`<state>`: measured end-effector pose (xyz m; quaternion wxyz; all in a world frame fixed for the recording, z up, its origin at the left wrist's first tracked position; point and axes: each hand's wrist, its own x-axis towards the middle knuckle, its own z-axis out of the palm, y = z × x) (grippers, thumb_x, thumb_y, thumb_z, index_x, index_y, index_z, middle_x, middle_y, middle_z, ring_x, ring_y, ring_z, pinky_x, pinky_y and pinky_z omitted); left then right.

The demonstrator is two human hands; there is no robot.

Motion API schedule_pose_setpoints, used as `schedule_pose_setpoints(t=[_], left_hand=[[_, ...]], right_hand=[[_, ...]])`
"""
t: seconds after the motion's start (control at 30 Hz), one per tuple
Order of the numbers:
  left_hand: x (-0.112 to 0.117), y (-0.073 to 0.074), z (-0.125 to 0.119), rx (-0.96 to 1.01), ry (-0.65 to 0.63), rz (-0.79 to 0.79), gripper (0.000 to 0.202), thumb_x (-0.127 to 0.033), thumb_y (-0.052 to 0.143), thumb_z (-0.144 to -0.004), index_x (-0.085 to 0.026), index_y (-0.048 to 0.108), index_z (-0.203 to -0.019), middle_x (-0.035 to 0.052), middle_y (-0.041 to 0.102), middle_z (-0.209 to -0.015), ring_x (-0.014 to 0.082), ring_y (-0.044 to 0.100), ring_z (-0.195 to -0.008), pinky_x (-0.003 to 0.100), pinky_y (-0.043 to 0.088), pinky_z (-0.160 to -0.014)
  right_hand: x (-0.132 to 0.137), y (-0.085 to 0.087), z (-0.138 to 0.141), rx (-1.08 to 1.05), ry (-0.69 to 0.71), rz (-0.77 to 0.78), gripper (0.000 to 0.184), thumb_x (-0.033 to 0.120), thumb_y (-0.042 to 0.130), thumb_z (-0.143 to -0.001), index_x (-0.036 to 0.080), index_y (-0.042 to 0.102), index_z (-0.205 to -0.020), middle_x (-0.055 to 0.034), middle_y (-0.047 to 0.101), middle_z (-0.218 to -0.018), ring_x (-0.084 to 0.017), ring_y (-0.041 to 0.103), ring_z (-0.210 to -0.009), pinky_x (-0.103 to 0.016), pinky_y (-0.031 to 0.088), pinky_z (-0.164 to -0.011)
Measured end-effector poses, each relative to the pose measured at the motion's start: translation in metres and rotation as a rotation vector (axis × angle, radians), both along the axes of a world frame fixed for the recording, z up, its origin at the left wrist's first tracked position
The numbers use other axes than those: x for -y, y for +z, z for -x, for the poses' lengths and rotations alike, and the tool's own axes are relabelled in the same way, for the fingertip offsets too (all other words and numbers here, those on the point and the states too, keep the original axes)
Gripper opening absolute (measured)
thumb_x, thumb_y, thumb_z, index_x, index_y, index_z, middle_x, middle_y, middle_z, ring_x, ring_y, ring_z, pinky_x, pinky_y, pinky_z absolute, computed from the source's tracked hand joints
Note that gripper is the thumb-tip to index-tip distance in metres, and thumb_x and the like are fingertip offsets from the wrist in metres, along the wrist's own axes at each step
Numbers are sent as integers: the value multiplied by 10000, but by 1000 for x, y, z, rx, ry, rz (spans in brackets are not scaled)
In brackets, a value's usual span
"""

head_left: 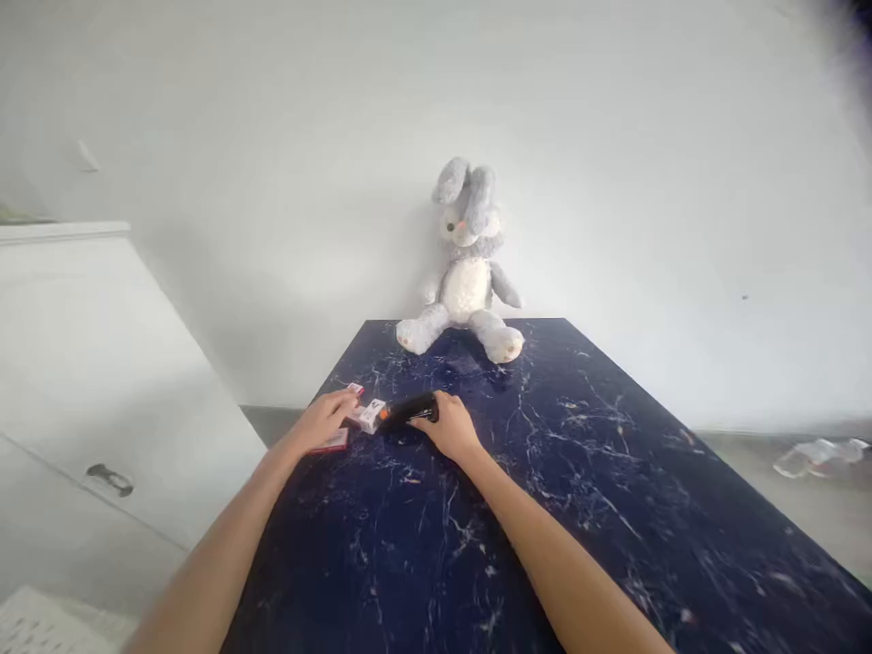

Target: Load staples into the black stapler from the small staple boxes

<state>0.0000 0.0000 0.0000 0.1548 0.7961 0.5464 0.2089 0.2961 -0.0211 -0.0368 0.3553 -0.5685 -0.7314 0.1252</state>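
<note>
My left hand point(322, 421) rests on small red and white boxes point(361, 416) near the left edge of a dark blue marbled table point(579, 472), fingers curled over them. My right hand point(446, 425) is closed round a black elongated device point(409, 410) with an orange spot at its left end, lying on the table beside the boxes. The device's tip touches or nearly touches the white box.
A grey and white plush rabbit point(467, 272) sits at the table's far edge against a white wall. A white cabinet point(88, 363) with a handle stands to the left. Clear plastic items point(817, 456) lie on the floor at right.
</note>
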Motion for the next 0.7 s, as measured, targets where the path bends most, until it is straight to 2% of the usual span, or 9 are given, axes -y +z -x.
schedule_pose_setpoints(t=[0.1,0.2,0.27,0.43,0.5,0.57,0.63,0.7], left_hand=[[0,-6,3,-110,-100,-28,647,-644,468,-908,-286,517,-1445,58,357,-1586,326,341,-1450,468,291,-1171],[0,-11,2,-195,-106,-48,780,-697,640,-763,-326,520,-1439,40,264,-1627,384,255,-1474,522,264,-1173],[0,-14,-2,-202,-65,-71,771,-715,669,-720,-321,590,-1379,47,310,-1612,399,281,-1456,524,288,-1160],[-2,-20,-26,-158,45,-154,630,-733,641,-729,-289,732,-1166,86,481,-1503,399,390,-1386,521,321,-1127],[-4,-22,-40,-141,75,-180,569,-731,645,-726,-283,759,-1058,85,529,-1455,392,421,-1360,521,324,-1118],[-6,-22,-58,-127,84,-201,532,-724,650,-729,-273,765,-985,87,561,-1412,377,452,-1332,517,325,-1112],[-8,-22,-79,-125,66,-208,527,-723,647,-734,-269,762,-975,95,565,-1400,366,471,-1311,514,332,-1102],[-10,-22,-105,-125,41,-212,531,-725,646,-733,-268,762,-977,101,558,-1403,370,482,-1292,514,351,-1079]], right_hand=[[2,1,-2,-12,14,15,342,456,737,-808,198,595,-983,-68,669,-974,-250,571,-945,-296,403,-747],[3,1,-2,-25,12,-2,318,445,734,-812,205,596,-968,-62,670,-951,-241,574,-928,-293,399,-741],[4,0,-2,-26,2,-17,302,438,737,-807,209,597,-945,-56,668,-929,-233,577,-900,-292,394,-727],[2,2,-12,-32,-69,-18,278,422,732,-802,205,605,-919,-60,673,-918,-229,590,-872,-292,404,-709],[0,5,-27,-17,-50,-16,251,403,726,-807,202,606,-898,-53,675,-891,-224,594,-860,-294,412,-713],[-1,9,-51,2,28,-15,202,371,709,-820,204,609,-874,-35,674,-862,-208,599,-831,-290,419,-716],[0,12,-79,0,116,-10,161,351,683,-838,209,609,-853,-17,675,-858,-188,608,-810,-283,428,-718],[4,13,-109,-7,138,-6,142,340,659,-848,209,606,-841,-11,677,-859,-180,617,-801,-282,440,-730]])
